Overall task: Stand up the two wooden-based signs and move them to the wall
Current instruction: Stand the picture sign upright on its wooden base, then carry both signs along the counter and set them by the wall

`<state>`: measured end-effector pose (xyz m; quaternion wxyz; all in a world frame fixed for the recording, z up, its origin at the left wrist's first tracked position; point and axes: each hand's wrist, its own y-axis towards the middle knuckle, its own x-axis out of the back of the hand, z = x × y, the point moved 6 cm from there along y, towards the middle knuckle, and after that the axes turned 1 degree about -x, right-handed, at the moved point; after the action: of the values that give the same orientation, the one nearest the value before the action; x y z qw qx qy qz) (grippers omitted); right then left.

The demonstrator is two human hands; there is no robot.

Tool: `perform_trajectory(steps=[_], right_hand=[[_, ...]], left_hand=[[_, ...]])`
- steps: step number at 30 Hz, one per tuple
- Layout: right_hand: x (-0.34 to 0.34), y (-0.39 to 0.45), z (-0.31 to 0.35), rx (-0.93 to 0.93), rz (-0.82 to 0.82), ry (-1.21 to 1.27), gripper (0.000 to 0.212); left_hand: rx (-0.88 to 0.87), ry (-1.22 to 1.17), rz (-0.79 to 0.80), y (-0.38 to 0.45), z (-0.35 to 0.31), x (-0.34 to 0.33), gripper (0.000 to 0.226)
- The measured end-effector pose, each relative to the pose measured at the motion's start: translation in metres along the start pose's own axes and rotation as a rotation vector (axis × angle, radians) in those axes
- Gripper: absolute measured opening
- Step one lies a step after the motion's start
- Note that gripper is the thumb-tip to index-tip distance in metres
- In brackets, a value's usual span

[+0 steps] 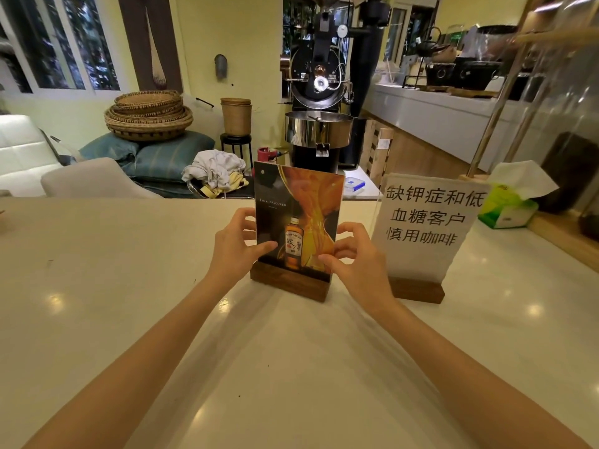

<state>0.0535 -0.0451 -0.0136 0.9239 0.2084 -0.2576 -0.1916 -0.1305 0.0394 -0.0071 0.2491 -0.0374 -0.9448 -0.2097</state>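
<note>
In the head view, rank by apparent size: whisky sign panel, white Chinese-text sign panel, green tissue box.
1-2. White Chinese-text sign panel and whisky sign panel: too alike to rank.
3. Green tissue box, though it sits farther back.

The glossy cream surface (129, 286) carries two upright wooden-based signs, the whisky sign (296, 222) beside the paper sign (424, 228), and a green tissue box (507, 205).

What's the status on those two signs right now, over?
Both hands grip whisky sign, upright. White text sign upright alongside. Tissue box beyond it.
</note>
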Motion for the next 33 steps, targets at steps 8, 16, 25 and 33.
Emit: perform_trajectory(steps=[8, 16, 25, 33], right_hand=[[-0.002, -0.004, 0.003, -0.015, 0.028, 0.001, 0.04], [0.012, -0.016, -0.01, -0.068, 0.092, -0.043, 0.02], [0.096, -0.041, -0.037, -0.215, -0.465, 0.048, 0.023], [0.124, -0.038, -0.058, -0.361, -0.559, -0.001, 0.071]], left_hand=[[0.019, -0.003, 0.01, -0.007, 0.006, -0.002, 0.05], [0.038, -0.035, 0.022, -0.02, 0.009, -0.01, 0.063], [0.009, -0.092, -0.046, -0.026, -0.001, -0.012, 0.076], [-0.008, -0.065, -0.066, -0.028, -0.004, -0.013, 0.081]])
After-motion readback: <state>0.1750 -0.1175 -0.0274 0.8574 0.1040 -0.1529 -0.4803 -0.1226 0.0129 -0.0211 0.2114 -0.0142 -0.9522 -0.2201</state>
